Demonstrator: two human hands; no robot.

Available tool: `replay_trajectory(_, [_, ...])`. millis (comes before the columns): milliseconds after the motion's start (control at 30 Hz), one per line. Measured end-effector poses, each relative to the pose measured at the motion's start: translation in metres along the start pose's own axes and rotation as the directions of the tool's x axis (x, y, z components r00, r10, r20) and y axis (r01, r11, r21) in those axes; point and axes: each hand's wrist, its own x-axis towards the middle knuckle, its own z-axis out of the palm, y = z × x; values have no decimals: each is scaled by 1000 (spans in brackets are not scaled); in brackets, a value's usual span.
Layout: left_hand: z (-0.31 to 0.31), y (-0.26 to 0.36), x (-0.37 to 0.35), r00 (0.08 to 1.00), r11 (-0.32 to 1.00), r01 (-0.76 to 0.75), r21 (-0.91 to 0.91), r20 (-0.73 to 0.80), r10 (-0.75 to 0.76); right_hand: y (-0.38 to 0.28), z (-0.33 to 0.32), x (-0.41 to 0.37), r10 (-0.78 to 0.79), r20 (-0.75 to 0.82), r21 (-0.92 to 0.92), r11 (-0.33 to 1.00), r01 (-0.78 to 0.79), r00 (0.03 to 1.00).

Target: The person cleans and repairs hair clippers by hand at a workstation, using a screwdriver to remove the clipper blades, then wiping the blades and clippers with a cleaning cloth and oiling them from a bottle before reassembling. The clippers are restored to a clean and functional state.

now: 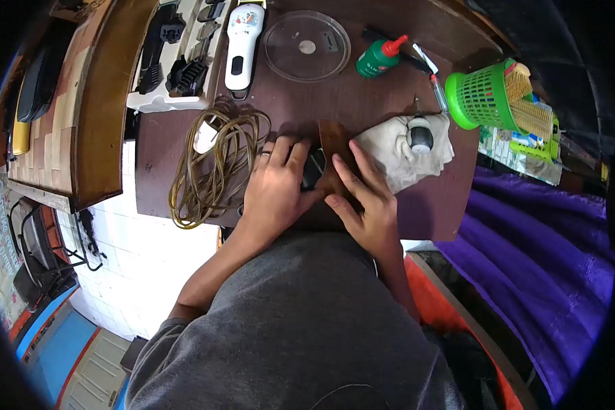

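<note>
My left hand point(275, 179), a ring on one finger, rests with curled fingers over a dark object point(313, 169) at the table's front edge; its fingers press on it. A brown leather-like piece point(333, 140) lies beside that object. My right hand point(369, 198) lies over the right side of the brown piece, fingers stretched out and apart. A coiled brown cord point(215, 171) is just left of my left hand. On the right, a whitish cloth point(393, 150) bears a small dark and white round tool point(420, 135).
Along the back are a white hair clipper point(244, 48), a clear round lid point(307, 46), a green bottle with red nozzle point(378, 59) and a tray of attachments point(174, 102). A green basket with combs point(475, 99) stands right; a purple curtain point(533, 239) hangs below it.
</note>
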Motion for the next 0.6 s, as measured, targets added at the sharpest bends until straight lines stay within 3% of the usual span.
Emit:
replay_trajectory(100, [1, -2, 1, 1000, 999, -25, 37, 4, 25, 0, 5, 6, 3, -37, 61, 998, -1, 999])
replay_trajectory(167, [3, -2, 0, 999, 998, -33, 55, -1, 33, -3, 13, 14, 33, -36, -100, 994, -37, 999])
replay_trajectory(367, [5, 2, -2, 998, 996, 62, 70, -6, -62, -13, 8, 10, -14, -1, -122, 992, 14, 1000])
replay_trajectory(600, [24, -5, -5, 993, 989, -31, 145, -107, 47, -16, 22, 26, 5, -25, -218, 976, -10, 1000])
